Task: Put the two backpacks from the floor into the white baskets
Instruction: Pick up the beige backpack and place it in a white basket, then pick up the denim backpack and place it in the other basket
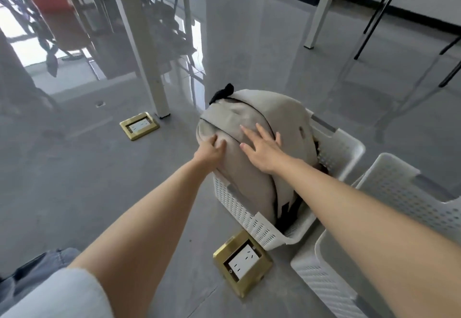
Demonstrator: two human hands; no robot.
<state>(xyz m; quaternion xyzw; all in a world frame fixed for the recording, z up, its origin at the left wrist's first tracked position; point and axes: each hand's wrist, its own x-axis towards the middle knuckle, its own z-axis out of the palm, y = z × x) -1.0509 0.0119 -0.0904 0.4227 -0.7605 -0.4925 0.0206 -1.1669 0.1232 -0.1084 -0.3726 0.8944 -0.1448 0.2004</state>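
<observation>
- the beige backpack (252,128) stands in the white basket (249,223) at the centre of the frame, its top rising above the rim.
- your left hand (212,149) pinches its fabric.
- your right hand (262,150) lies open and flat on it.
- a second white basket (389,193) sits at the lower right.

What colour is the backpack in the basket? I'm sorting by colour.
Light beige backpack, black handle, head view.

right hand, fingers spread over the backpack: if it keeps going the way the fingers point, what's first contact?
Most likely the beige backpack itself. The right hand lies open on or just above its front panel, fingers aimed up toward its top and black handle. Actual contact is hard to judge.
</observation>
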